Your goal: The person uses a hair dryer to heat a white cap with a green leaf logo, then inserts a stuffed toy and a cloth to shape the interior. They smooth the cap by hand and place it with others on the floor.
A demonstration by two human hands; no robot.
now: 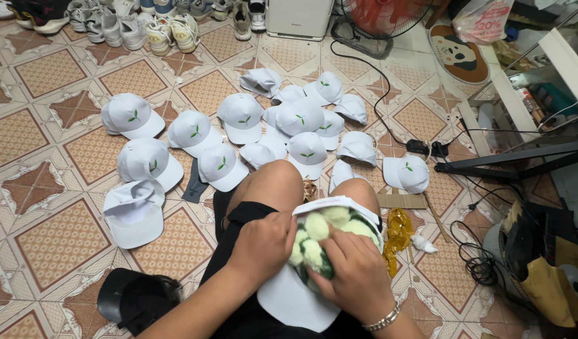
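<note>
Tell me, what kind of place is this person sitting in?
Most likely a home floor used as a small workshop. Rows of shoes line the edge of the patterned tiled floor, a fan stands nearby, and many identical white caps lie spread out in front of the person.

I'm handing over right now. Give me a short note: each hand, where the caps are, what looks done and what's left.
Left hand: grips the side of the lap cap, steadying it.
Right hand: fingers press pale green fluffy balls held inside that cap.
The lap cap lies upside down on the thighs, brim toward the body.
Floor: about twenty white caps with green leaf marks lie spread ahead; several upside down or crumpled. A dark cap lies by the left arm.
Done: cannot tell which floor caps are finished.
Left: the lap cap remains in hand.
</note>
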